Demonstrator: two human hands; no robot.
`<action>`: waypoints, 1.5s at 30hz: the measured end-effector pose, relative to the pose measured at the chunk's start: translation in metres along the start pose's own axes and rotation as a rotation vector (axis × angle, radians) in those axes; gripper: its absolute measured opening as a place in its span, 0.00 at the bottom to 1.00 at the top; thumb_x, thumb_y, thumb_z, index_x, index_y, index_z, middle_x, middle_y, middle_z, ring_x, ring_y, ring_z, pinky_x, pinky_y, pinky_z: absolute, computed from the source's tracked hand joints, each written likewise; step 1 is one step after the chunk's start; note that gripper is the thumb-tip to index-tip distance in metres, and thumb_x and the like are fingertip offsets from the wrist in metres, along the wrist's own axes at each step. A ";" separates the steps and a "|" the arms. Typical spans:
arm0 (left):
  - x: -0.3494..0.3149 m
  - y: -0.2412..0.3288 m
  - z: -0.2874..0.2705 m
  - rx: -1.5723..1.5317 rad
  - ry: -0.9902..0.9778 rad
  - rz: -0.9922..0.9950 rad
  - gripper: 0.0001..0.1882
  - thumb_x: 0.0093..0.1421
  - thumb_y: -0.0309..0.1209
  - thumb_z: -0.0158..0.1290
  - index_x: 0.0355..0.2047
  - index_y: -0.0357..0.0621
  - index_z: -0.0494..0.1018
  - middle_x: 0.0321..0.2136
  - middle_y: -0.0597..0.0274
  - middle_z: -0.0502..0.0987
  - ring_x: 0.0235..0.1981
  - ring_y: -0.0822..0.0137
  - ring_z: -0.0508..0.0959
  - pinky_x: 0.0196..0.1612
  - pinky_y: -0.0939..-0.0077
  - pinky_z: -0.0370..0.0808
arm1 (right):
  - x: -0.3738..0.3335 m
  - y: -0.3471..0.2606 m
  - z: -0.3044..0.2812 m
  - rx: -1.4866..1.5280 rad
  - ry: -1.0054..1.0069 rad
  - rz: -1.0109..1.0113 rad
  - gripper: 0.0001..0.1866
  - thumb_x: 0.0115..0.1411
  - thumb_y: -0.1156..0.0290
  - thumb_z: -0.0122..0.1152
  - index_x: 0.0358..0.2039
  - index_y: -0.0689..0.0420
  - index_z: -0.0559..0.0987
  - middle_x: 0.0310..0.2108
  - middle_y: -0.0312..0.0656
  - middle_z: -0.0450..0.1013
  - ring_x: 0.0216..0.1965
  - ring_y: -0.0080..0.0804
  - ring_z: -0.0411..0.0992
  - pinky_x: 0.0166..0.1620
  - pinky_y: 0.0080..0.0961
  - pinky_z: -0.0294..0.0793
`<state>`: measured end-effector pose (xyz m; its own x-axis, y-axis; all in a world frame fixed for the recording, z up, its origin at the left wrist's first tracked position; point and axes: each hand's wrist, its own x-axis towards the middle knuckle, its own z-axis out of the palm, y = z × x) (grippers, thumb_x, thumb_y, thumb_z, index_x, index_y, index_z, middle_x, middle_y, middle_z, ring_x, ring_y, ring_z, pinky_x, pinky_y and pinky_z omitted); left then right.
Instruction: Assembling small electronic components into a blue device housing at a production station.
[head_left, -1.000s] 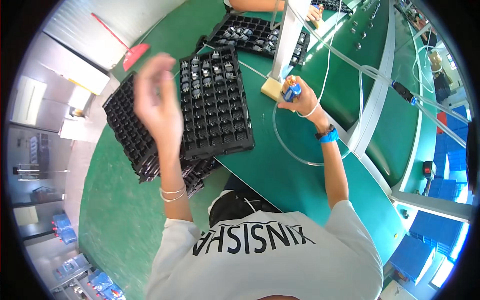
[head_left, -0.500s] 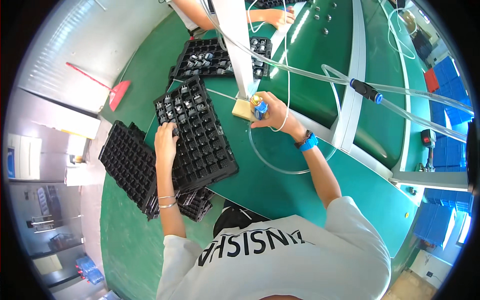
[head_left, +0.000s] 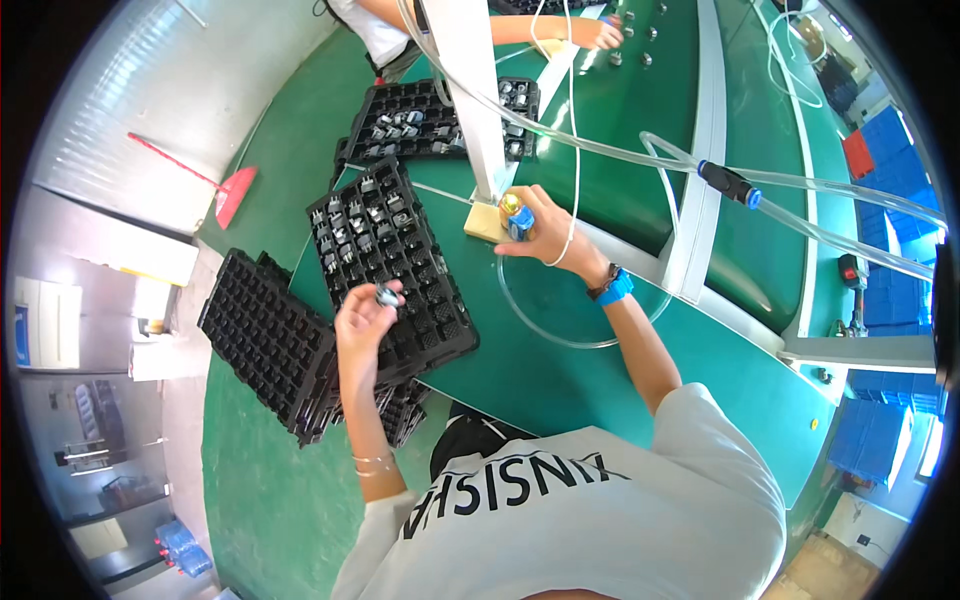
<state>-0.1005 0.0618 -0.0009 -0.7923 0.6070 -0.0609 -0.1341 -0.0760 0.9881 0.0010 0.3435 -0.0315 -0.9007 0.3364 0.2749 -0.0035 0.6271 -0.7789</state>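
My left hand (head_left: 362, 325) pinches a small silver-and-dark part (head_left: 387, 296) in its fingertips, above the lower part of a black compartment tray (head_left: 455, 335). Small grey metal parts (head_left: 345, 228) fill several pockets at the tray's far end; its near pockets hold none that I can see. My right hand (head_left: 555, 235) is wrapped round a blue tool with a gold-coloured top (head_left: 517, 218), next to a pale yellow block (head_left: 483, 222). A thin clear tube (head_left: 530, 325) loops on the green table below that hand. The tool's lower end is hidden.
A white post (head_left: 470, 100) rises just beyond my right hand, with air tubes (head_left: 600, 145) crossing overhead. Empty black trays (head_left: 265, 335) are stacked at the left. Across the table, a co-worker's hand (head_left: 597, 33) is near small parts on a green belt (head_left: 640, 100). Another loaded tray (head_left: 410, 125) lies beyond mine.
My left hand has lifted off the tray's left edge and come nearer and rightward, now showing the small part. My right hand stays nearly still. The co-worker's hand has shifted right.
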 end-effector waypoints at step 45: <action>-0.047 0.015 0.088 -0.418 -0.043 0.242 0.13 0.47 0.13 0.53 0.36 0.32 0.69 0.33 0.59 0.71 0.35 0.70 0.75 0.42 0.79 0.71 | -0.034 -0.120 0.014 1.383 -0.199 0.516 0.22 0.56 0.55 0.45 0.39 0.62 0.69 0.34 0.39 0.69 0.31 0.24 0.70 0.34 0.19 0.71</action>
<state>-0.0126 0.1016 0.0295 -0.8064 0.5639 0.1783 -0.1833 -0.5250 0.8311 0.0265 0.2472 0.0447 -0.9738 0.1373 -0.1813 0.0296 -0.7137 -0.6998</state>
